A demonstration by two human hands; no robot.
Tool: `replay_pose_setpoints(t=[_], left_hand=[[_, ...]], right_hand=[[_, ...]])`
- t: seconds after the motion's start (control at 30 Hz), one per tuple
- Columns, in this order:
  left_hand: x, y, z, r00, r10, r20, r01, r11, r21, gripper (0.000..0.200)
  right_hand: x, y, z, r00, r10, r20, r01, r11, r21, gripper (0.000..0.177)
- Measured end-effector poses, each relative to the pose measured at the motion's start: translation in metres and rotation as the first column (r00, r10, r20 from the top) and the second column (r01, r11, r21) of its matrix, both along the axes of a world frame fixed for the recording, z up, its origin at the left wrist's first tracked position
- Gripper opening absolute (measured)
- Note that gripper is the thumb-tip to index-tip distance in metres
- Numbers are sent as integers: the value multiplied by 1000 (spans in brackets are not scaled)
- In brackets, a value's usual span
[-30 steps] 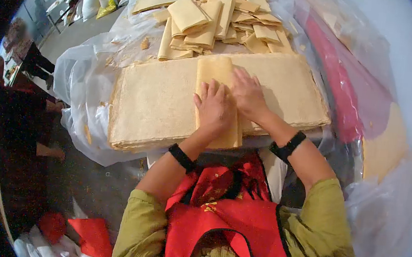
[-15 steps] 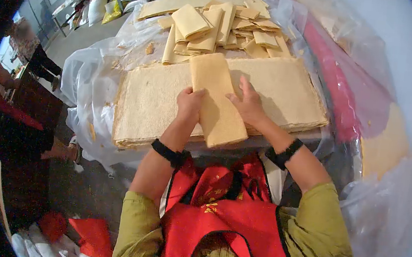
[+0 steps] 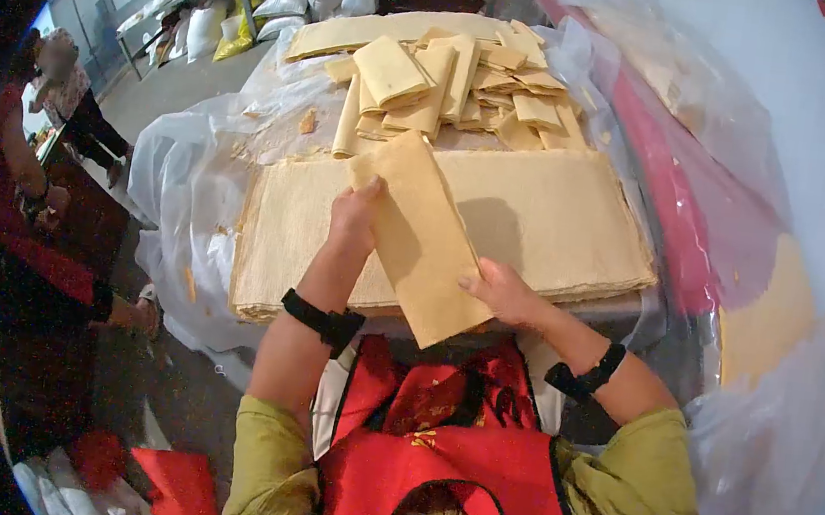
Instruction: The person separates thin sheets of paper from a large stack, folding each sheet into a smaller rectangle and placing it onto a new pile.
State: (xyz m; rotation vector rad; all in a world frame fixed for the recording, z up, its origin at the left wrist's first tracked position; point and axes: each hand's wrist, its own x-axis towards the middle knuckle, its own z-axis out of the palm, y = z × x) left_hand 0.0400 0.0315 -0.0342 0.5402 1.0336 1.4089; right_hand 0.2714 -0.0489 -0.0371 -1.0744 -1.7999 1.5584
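A folded pale-yellow sheet [image 3: 424, 244] is held up at a slant between my two hands. My left hand [image 3: 354, 216] grips its left edge near the upper corner, thumb on the front face. Closed on the lower right edge is my right hand [image 3: 499, 292]. Below the held sheet lies a wide, flat stack of similar sheets [image 3: 563, 208] with ragged edges, and the held one casts a shadow on it. Beyond this stack is a loose heap of folded sheets [image 3: 431, 84], piled at different angles.
Crumpled clear plastic [image 3: 181, 168] covers the work surface and hangs over its left side. A pink strip under plastic [image 3: 674, 205] runs along the right. Two people [image 3: 15, 165] stand at the left by a dark table. Sacks [image 3: 283, 3] rest at the back.
The folded sheet has come nearer to me and tilted more. My left hand has shifted left toward its upper part, and my right hand has moved down and closed on its lower right edge.
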Motion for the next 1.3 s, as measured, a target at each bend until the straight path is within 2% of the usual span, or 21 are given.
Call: replay_pose_setpoints(t=[0.1,0.17,0.2,0.23,0.3,0.33,0.37,0.4,0.47,0.53,0.6,0.63,0.67,0.7,0.73,0.8,0.9,1.0,1.07,1.23,1.3], left_hand=[[-11,22,0,997,-42,61,41,999,20,30],[-6,7,32,993,-76,91,72,996,47,33],[-5,-1,45,990,-94,104,88,995,56,34],[-8,-4,46,991,-124,46,121,991,56,37],[-19,-10,38,987,-122,-101,129,989,70,38],[-26,-16,33,978,-119,-173,133,989,72,38],[-32,-26,35,968,-76,-239,98,992,81,37],[-42,-35,32,947,-45,-319,75,994,83,36],[-57,-58,26,848,26,-529,59,988,144,34],[-67,-74,4,608,126,-784,164,946,280,30],[-51,-96,0,381,129,-916,266,933,242,28],[-41,-104,-1,243,167,-955,358,900,249,29],[-34,-112,-1,95,219,-971,440,866,238,30],[-25,-116,0,93,255,-963,484,834,267,27],[-24,-118,-2,49,312,-949,526,799,290,25],[-31,-116,-17,-29,445,-895,609,718,337,20],[-32,-118,-25,-54,474,-879,629,700,339,16],[-44,-126,-23,-59,472,-879,666,675,318,16],[-63,-132,-23,-122,556,-822,688,644,334,14],[-121,-142,-33,-216,510,-833,477,799,366,12],[-152,-146,-40,-135,447,-884,417,835,358,10]], right_hand=[[1,29,-11,986,-161,-42,165,980,108,30],[-3,61,32,960,-269,82,234,925,299,29],[4,102,26,971,-235,38,215,934,284,29],[-5,105,74,972,-237,3,229,940,252,29],[0,150,98,963,-268,31,252,935,250,31],[1,166,99,922,-387,-19,386,914,124,34],[5,168,99,896,-416,-154,416,909,-36,40],[10,165,88,897,-433,-88,433,901,-21,41],[23,154,62,879,-475,51,474,880,18,45],[41,122,46,881,-463,103,460,887,47,44],[71,94,31,861,-482,163,472,876,99,39],[95,85,17,840,-510,185,468,854,229,33],[123,80,-5,827,-526,198,443,827,348,28],[139,76,-17,823,-531,200,397,791,465,23],[142,64,-13,774,-532,344,274,771,576,22],[137,36,1,594,-571,567,-34,686,726,19],[114,9,13,604,-439,665,-412,542,732,22],[93,-1,5,714,-406,570,-368,475,799,21],[81,-2,2,699,-415,583,-353,509,785,22],[76,-1,3,679,-411,608,-364,531,765,23],[79,0,-1,652,-406,640,-387,548,742,24]])
